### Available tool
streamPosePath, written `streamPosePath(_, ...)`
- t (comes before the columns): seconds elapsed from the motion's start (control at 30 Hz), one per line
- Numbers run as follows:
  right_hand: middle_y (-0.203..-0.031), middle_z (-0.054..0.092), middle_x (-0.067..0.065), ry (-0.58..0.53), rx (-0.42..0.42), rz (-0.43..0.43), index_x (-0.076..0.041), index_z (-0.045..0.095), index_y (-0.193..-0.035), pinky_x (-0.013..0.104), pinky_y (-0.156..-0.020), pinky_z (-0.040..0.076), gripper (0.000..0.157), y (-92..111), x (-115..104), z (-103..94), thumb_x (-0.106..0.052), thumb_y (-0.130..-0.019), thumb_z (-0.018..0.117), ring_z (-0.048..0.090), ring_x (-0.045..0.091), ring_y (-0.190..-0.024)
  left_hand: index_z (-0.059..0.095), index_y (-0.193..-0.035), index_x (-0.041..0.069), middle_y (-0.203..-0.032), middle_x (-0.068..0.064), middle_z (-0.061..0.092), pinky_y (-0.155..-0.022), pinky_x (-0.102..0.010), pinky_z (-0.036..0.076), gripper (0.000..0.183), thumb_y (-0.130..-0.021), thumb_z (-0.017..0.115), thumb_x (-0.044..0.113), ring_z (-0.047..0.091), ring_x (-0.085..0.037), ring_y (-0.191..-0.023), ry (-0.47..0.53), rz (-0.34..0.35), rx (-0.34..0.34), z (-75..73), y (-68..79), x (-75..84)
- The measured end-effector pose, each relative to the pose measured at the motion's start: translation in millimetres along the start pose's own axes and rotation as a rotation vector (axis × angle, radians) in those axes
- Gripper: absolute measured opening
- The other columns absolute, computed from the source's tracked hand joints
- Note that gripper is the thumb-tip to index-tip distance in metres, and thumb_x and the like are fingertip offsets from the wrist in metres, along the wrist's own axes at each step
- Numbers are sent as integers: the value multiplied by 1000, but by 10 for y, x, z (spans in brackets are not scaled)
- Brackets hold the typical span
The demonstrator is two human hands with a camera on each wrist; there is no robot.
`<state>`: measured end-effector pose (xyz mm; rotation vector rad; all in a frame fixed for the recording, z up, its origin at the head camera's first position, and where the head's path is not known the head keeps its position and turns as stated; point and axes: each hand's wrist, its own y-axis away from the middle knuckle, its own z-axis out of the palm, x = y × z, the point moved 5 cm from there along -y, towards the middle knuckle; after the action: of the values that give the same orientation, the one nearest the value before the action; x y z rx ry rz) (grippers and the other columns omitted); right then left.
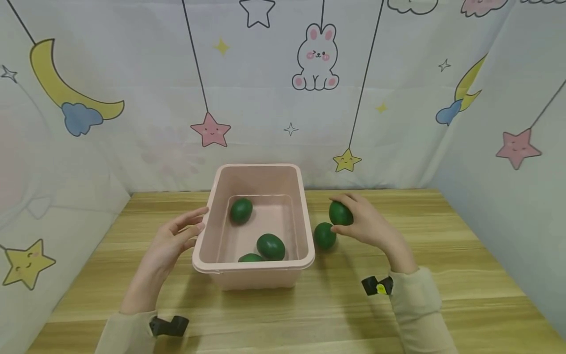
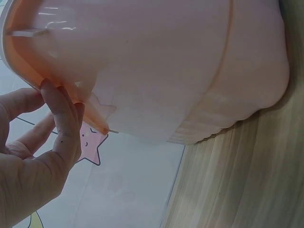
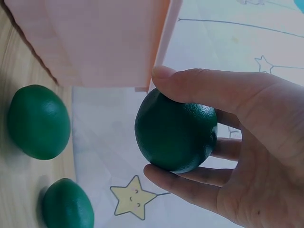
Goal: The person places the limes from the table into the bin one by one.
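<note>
My right hand (image 1: 369,221) holds a dark green egg-shaped fruit (image 3: 175,130) with a slightly bumpy skin, thumb on one side and fingers on the other. It is to the right of a pale pink plastic box (image 1: 254,280). A second green fruit (image 1: 325,236) lies on the table close to the box. The right wrist view shows another green fruit (image 3: 68,206) on the table, hidden in the head view. Inside the box lie three more, one at the back left (image 1: 240,211) and two near the front. My left hand (image 1: 174,241) touches the box's left rim, fingers loosely bent.
The box stands on a wood-grain table (image 1: 353,314). Behind it hangs a white cloth backdrop (image 1: 256,69) with cartoon stars, moons and a rabbit. More cloth closes off the left and right sides.
</note>
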<state>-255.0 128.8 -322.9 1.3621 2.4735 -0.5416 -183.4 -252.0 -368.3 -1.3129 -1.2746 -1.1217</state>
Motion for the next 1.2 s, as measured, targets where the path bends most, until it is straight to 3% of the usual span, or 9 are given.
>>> streamPosePath(0.37, -138, 45, 18, 9, 3, -57, -12, 47, -141, 50, -90, 54, 71, -40, -160, -86, -23, -79, 79, 56, 37, -114, 43, -144, 7, -124, -2, 46, -84, -17, 55, 55, -95, 60, 26, 58, 2, -101, -13, -16, -1, -27, -10, 19)
streamPosePath(1.2, -132, 50, 11, 53, 13, -184, -15, 50, -138, 46, -91, 53, 67, -224, -475, -235, -24, -79, 80, 53, 30, -113, 43, -145, 7, -119, 3, 49, -85, -15, 54, 55, -96, 60, 25, 60, 2, -99, 0, -24, 4, -32, -99, 13)
